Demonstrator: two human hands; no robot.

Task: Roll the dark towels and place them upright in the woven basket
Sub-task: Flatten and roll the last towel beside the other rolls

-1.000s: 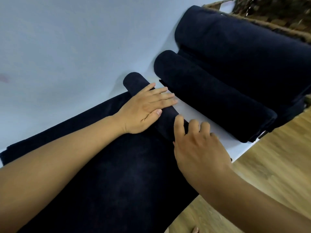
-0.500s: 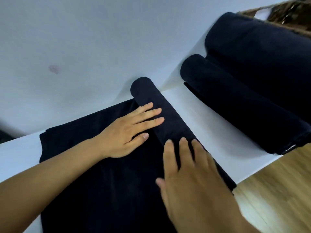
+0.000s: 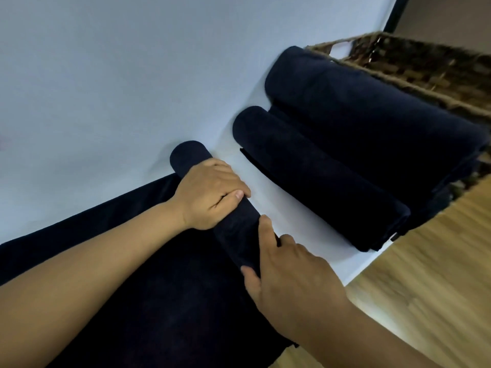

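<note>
A dark navy towel [image 3: 159,288] lies flat on the white table [image 3: 279,208], its far end wound into a thin roll [image 3: 236,227]. My left hand [image 3: 210,195] curls over the far part of that roll and grips it. At the near end, my right hand [image 3: 289,277] grips the roll with thumb and fingers wrapped round it. Two finished rolls lie to the right: a middle one [image 3: 313,179] and a thicker one [image 3: 372,123] against the woven basket [image 3: 414,73]. The basket's inside is mostly out of view.
A pale wall [image 3: 132,75] stands just behind the table. The table's right edge drops to a wooden floor [image 3: 425,274]. A strip of bare white tabletop separates the roll in my hands from the middle roll.
My fingers lay straight on the towel before; both hands have now curled round the roll. The roll has grown slightly thicker. The view has shifted, showing the basket again.
</note>
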